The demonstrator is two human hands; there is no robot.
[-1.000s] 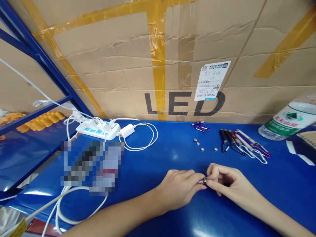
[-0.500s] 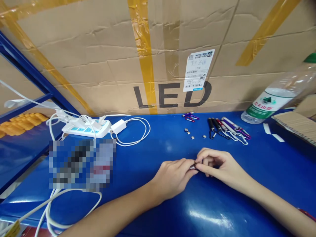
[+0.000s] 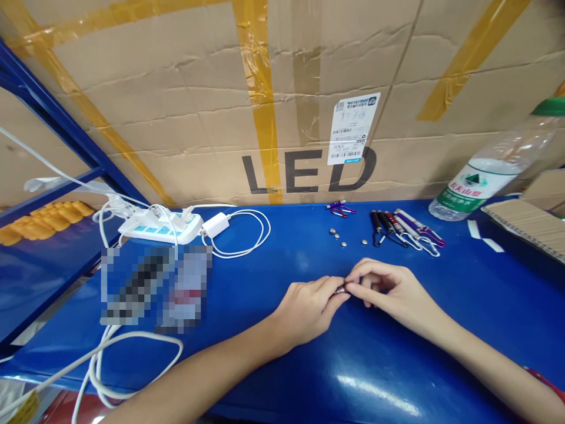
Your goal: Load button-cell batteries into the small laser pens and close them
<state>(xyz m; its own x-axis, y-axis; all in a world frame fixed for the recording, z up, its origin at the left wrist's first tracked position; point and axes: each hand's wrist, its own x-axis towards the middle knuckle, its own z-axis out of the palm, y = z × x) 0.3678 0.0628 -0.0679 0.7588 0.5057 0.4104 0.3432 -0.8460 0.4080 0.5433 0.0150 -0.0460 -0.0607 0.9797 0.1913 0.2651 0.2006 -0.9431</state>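
My left hand (image 3: 309, 306) and my right hand (image 3: 388, 288) meet over the blue table (image 3: 309, 365), fingers curled. Between their fingertips sits a small dark metal pen light (image 3: 340, 289), mostly hidden; both hands pinch it. Behind the hands lie several small button cells (image 3: 343, 239) and a row of keychain pen lights (image 3: 404, 228) with carabiner clips. A purple clip (image 3: 339, 208) lies near the cardboard box.
A big cardboard box marked LED (image 3: 309, 118) walls off the back. A white power strip (image 3: 161, 227) with charger and looped cables (image 3: 241, 232) lies at left, a blurred patch below it. A water bottle (image 3: 489, 171) and notebook (image 3: 525, 227) are at right. Blue shelving (image 3: 53, 135) stands left.
The view has shifted and both hands now sit a little farther from me on the table. They keep pinching the same small pen light, fingers slightly reworked around it.
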